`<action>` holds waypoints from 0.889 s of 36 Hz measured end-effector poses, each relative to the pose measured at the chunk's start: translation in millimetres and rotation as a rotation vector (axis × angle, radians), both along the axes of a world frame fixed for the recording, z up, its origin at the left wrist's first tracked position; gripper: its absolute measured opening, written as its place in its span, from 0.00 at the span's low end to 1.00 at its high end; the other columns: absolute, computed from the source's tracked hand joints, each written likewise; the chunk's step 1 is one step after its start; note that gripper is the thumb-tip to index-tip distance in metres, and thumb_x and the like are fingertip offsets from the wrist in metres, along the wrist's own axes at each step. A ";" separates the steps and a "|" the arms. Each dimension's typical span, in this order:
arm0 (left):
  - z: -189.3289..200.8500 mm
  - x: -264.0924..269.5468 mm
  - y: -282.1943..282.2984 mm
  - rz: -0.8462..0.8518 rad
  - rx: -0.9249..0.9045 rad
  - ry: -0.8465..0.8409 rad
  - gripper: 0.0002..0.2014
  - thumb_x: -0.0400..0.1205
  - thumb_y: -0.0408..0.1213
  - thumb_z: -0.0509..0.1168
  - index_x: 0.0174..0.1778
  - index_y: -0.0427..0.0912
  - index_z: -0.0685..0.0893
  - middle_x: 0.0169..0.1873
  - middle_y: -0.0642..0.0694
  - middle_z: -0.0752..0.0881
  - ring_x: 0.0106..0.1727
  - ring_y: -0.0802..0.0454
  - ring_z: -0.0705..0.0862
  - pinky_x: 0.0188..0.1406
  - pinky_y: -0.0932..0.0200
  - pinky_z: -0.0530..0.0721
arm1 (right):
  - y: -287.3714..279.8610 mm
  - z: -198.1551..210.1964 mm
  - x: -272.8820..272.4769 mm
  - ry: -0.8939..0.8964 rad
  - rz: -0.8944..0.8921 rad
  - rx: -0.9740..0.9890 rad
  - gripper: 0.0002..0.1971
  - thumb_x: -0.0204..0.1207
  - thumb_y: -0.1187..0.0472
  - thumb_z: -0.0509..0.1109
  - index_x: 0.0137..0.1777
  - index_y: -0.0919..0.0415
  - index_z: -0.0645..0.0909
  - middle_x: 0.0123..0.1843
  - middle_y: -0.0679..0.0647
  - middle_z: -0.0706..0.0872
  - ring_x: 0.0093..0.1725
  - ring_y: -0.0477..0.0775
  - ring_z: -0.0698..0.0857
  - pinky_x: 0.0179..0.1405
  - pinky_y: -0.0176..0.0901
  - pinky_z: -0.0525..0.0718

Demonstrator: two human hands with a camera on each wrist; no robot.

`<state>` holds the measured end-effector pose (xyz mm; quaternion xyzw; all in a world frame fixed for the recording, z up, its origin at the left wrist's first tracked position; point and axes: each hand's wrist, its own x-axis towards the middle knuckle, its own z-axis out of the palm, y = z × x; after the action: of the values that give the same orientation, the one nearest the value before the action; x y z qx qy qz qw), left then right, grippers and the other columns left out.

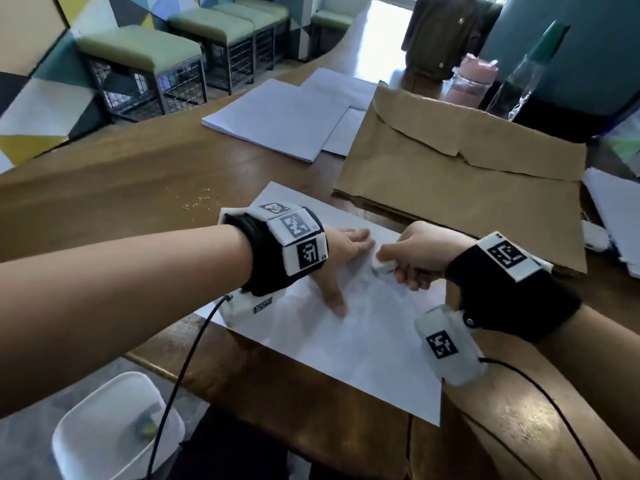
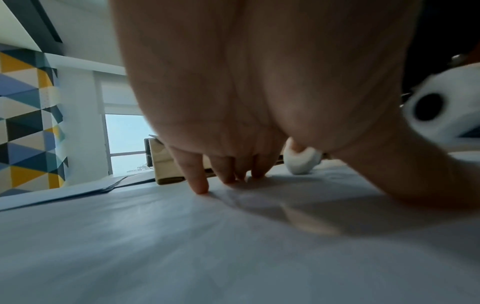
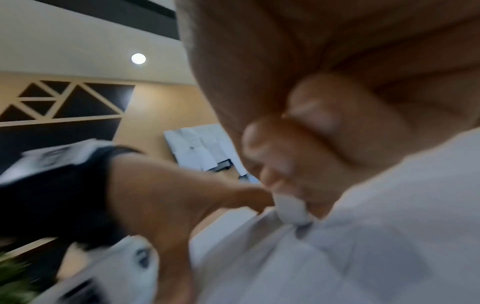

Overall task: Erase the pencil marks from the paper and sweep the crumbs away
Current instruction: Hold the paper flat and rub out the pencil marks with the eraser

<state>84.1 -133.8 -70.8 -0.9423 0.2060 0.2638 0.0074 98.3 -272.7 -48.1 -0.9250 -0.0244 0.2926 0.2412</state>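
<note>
A white sheet of paper (image 1: 346, 341) lies at the near edge of the wooden table, with faint grey pencil marks (image 1: 377, 289) near its middle. My left hand (image 1: 341, 258) presses flat on the sheet with fingers spread, fingertips (image 2: 200, 188) down on the paper (image 2: 182, 246). Just to its right, my right hand (image 1: 415, 254) pinches a white eraser (image 1: 382, 265) whose lower end touches the sheet. The left wrist view shows the eraser (image 2: 301, 162) beyond my fingers. The right wrist view shows the eraser (image 3: 291, 207) pressed on the paper (image 3: 376, 236), blurred.
A brown envelope (image 1: 460, 188) lies just beyond the sheet. Stacks of white paper (image 1: 277, 119) sit farther back, more at the right edge (image 1: 620, 216). Small crumbs (image 1: 201, 201) dot the wood left of the sheet. A pink bottle (image 1: 471, 81) stands far right. A white bin (image 1: 117, 431) sits below the table.
</note>
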 end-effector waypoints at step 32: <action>-2.2 -0.9 -3.3 -0.021 0.032 -0.010 0.61 0.70 0.58 0.72 0.82 0.41 0.33 0.83 0.46 0.36 0.84 0.50 0.40 0.81 0.53 0.44 | -0.2 -4.4 -4.4 0.103 -0.276 0.208 0.11 0.76 0.61 0.66 0.35 0.68 0.77 0.09 0.46 0.66 0.10 0.43 0.55 0.13 0.23 0.53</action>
<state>83.2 -137.2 -73.0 -0.9411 0.2118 0.2623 0.0262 93.9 -272.9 -52.5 -0.8734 0.0852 0.2996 0.3745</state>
